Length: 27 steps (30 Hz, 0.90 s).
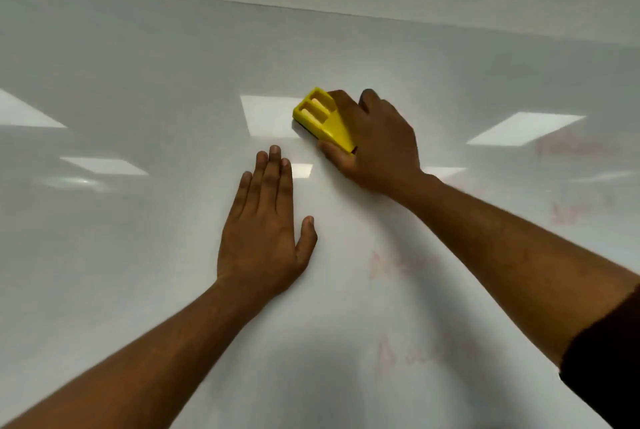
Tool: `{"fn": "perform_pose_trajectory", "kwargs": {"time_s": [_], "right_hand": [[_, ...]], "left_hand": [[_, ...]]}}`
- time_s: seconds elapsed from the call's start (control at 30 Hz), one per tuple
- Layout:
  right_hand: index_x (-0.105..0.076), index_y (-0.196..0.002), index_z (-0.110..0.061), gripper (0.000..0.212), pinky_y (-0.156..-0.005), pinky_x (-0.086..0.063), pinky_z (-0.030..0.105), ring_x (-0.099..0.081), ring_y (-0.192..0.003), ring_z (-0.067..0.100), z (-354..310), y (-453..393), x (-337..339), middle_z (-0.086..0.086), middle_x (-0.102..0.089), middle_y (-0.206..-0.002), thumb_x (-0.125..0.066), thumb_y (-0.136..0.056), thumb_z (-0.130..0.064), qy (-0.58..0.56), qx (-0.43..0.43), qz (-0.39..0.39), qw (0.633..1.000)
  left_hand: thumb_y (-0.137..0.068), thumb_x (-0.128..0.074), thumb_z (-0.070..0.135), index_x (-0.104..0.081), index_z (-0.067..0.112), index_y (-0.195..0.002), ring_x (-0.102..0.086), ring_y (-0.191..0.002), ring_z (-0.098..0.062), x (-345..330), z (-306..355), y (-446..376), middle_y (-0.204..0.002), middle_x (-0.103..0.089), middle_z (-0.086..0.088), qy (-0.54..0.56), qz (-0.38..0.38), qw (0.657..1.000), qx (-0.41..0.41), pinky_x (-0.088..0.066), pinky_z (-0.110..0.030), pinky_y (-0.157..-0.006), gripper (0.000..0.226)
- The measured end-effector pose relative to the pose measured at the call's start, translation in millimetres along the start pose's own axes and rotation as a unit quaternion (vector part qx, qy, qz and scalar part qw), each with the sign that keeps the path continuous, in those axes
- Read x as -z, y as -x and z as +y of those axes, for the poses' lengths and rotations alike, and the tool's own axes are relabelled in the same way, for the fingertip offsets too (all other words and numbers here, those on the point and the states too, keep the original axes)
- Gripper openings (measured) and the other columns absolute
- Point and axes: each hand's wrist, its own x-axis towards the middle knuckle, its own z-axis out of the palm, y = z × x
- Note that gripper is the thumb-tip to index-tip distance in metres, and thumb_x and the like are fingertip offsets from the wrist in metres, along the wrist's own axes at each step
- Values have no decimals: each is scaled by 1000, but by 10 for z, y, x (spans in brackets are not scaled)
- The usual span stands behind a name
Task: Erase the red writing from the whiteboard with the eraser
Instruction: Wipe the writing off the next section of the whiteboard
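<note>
right hand (377, 144) grips the yellow eraser (323, 120), pressing it flat against the whiteboard (138, 82) to wipe; left hand (266, 220) lies spread, empty, bracing. faint red writing (398, 264) remains lower right.

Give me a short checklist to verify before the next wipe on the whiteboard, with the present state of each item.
1. Right hand grips the yellow eraser: ok.
2. Eraser pad lies against the whiteboard: ok, it looks flat.
3. Left hand is open and flat on the board, clear of the eraser: ok.
4. Red writing is all gone: not ok; faint red marks remain below the right hand, more at the far right.
5. Eraser sits on a red mark now: not ok; it is above them.
6. Pad is clean: cannot tell.
</note>
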Motion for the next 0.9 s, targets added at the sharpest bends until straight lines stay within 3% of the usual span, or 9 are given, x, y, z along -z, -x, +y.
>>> {"fn": "perform_pose_trajectory", "kwargs": {"time_s": [0.1,0.23,0.3,0.4,0.5,0.67,0.7,0.83,0.9], "right_hand": [[-44,-145,-34,73,-70,-44,35,-60,-95,33,375,30,89,6,-54,-111,-54,-83,-71,2,-26,18,999],[-45,-144,-26,72,-85,-49,47,-58,-110,43,1182,183,290,17,-54,-119,-54,-85,-67,3,-256,49,966],[-44,-144,-20,73,-85,-49,48,-57,-112,44,1266,321,336,19,-53,-120,-53,-87,-64,16,-310,56,949],[-42,-145,-22,71,-69,-43,39,-56,-100,39,1130,572,306,15,-51,-113,-55,-87,-61,28,-142,20,989],[-40,-146,-27,73,-64,-39,34,-56,-91,36,1262,647,386,10,-50,-107,-53,-86,-66,31,-14,-38,999],[-41,-146,-24,71,-81,-50,49,-57,-107,45,1621,754,496,20,-50,-115,-57,-89,-62,-10,-279,23,960],[-41,-146,-24,71,-81,-50,49,-56,-108,44,1542,839,478,20,-50,-115,-57,-88,-62,-10,-291,31,956],[-41,-148,-26,71,-62,-41,35,-54,-95,33,1365,1316,440,10,-47,-106,-59,-89,-61,21,-93,-16,995],[-41,-147,-28,70,-62,-38,32,-54,-92,31,1529,1364,489,7,-46,-103,-59,-89,-63,30,-80,-31,996]], "left_hand": [[-104,-29,50,-12,2,-168,-1,-166,-26,-24,-32,43,-178,-2,-13,-8,1,1000,-9,-3,-38,-135,82],[-106,-24,51,-4,5,-169,7,-166,-23,-12,2,67,-179,5,-10,-23,-30,999,6,1,-37,-135,81],[-105,-21,53,0,5,-169,10,-165,-23,6,35,81,-178,9,-10,-32,-48,998,21,0,-40,-135,82],[-104,-15,66,8,6,-168,17,-165,-22,4,144,193,-177,18,-9,-46,-71,996,18,3,-39,-135,91],[-104,-13,70,6,6,-169,14,-165,-22,-43,260,361,-178,16,-8,-58,-74,996,-1,3,-37,-134,93],[-105,-23,66,0,8,-170,5,-166,-23,-110,322,458,-179,7,-7,-56,-46,997,17,2,-35,-134,90],[-105,-25,65,-1,8,-170,4,-166,-23,-127,330,469,-179,6,-6,-52,-40,998,22,2,-35,-134,89],[-105,-29,63,-2,10,-170,3,-166,-23,-158,355,488,-179,4,-5,-42,-30,998,35,2,-34,-134,88],[-104,-30,62,-3,10,-170,2,-166,-23,-153,356,493,-180,3,-5,-42,-30,998,36,3,-33,-134,88]]}}
